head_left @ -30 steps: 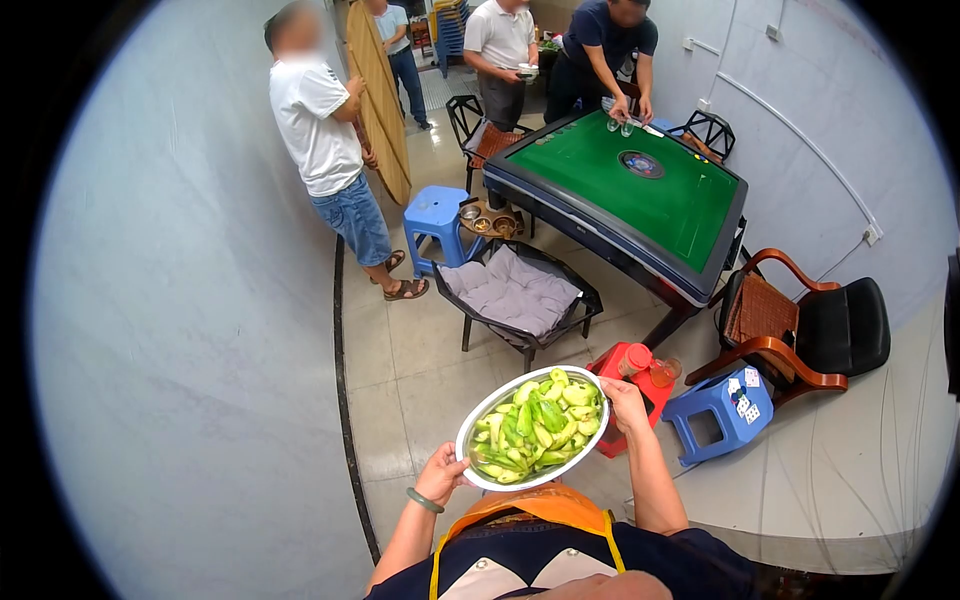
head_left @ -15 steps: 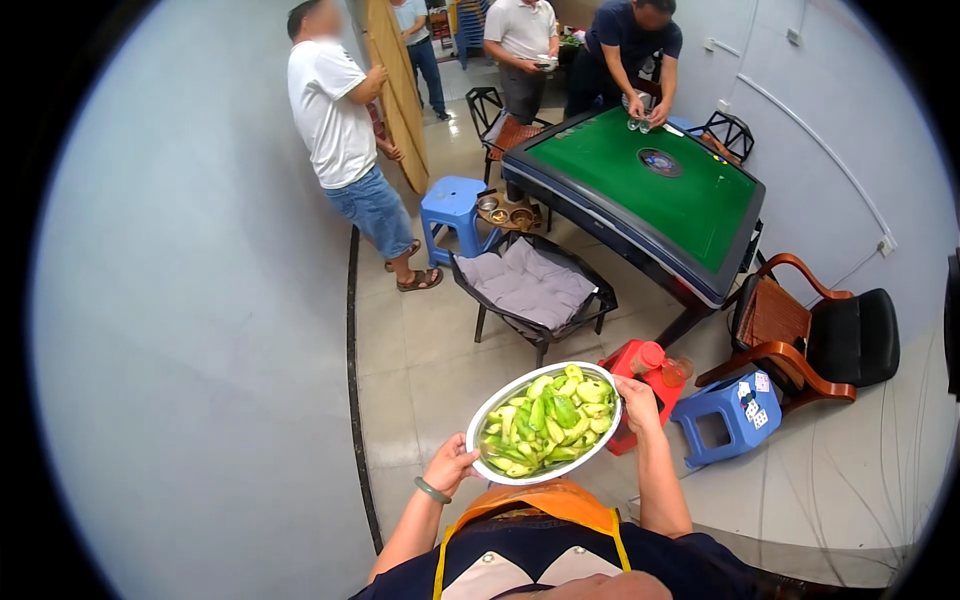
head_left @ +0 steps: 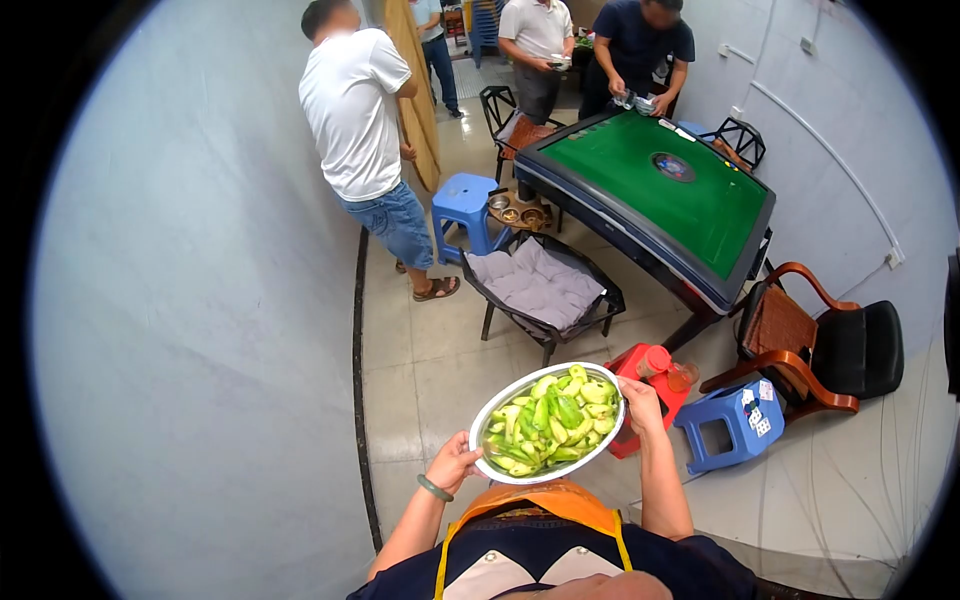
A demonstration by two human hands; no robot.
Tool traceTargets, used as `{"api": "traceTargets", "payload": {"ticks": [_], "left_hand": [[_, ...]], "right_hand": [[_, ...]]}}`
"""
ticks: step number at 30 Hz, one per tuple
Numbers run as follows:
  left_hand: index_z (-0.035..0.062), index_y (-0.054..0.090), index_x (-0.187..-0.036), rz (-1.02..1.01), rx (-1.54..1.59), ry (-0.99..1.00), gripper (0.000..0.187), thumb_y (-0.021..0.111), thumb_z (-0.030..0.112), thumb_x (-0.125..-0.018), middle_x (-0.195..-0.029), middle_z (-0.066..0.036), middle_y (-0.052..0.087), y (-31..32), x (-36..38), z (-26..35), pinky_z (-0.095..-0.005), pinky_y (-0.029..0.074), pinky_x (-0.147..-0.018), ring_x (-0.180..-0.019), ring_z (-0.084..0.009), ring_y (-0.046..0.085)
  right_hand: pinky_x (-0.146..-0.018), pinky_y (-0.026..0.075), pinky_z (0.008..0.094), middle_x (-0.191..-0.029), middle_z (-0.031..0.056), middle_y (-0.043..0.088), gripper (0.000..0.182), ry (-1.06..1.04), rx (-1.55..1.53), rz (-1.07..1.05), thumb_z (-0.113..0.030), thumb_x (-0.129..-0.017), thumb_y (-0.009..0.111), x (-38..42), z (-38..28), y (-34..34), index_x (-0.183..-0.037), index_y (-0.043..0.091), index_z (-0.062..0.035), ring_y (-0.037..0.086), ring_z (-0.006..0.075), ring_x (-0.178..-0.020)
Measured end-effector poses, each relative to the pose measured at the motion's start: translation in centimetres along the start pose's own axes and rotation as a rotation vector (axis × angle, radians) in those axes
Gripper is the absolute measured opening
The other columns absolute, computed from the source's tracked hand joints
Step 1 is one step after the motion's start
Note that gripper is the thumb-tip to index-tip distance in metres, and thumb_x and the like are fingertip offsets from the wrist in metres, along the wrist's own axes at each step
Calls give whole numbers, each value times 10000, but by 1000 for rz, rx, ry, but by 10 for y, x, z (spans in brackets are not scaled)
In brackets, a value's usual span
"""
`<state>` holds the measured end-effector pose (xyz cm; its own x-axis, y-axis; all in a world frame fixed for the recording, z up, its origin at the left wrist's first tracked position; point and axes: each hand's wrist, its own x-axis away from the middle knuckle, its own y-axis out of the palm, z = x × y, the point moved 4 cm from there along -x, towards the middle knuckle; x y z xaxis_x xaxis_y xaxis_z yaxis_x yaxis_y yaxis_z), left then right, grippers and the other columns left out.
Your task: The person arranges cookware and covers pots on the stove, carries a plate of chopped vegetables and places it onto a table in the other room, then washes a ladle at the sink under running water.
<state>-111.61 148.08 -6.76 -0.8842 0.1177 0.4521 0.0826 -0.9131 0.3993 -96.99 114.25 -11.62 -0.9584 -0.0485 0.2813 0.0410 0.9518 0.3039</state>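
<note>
In front of my body I hold a white-rimmed oval dish (head_left: pixel 488 407) level. Chunks of a cooked-looking green vegetable (head_left: pixel 555 425) fill it. My left hand (head_left: pixel 454 462) grips the dish's left end, thumb over the rim and the other fingers underneath. At the opposite end my right hand (head_left: pixel 641 403) pinches the rim the same way. A green bangle (head_left: pixel 434 488) circles my left wrist. Just beyond my right hand are a red plastic stool (head_left: pixel 626 440) and a red-lidded jar (head_left: pixel 655 360).
A black chair with a grey cushion (head_left: pixel 545 285) stands ahead. Behind it is a green-topped table (head_left: pixel 650 190), where a person in dark blue (head_left: pixel 640 45) handles glasses. A person in white (head_left: pixel 355 115) stands left beside a wooden board (head_left: pixel 412 120). A blue stool (head_left: pixel 735 425) is at right.
The person at left has turned away toward the board and shifted right. The person at the table has lifted the glasses off its surface. My grip on the dish is unchanged.
</note>
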Motion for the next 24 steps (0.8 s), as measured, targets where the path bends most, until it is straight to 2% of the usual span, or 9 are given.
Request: {"api": "traceTargets", "payload": {"ticks": [19,24], "left_hand": [[22,415,-1001,14,-5,11,183,519,38,-851,-892,-102,592,3,-3,-3,-296,563,-569,-699,-175,629],[22,419,-1000,13,-16,-1,178,518,52,-855,-887,-96,594,7,-6,2,-293,560,-559,-679,-168,626]], "right_hand": [[-678,470,235,-872,73,647,238,-43,73,12,-129,-861,547,-4,3,-2,-986,626,56,589,111,-744],[-686,468,233,-882,80,646,241,28,15,21,-117,-862,549,-4,2,0,-1002,614,68,584,110,-748]]}}
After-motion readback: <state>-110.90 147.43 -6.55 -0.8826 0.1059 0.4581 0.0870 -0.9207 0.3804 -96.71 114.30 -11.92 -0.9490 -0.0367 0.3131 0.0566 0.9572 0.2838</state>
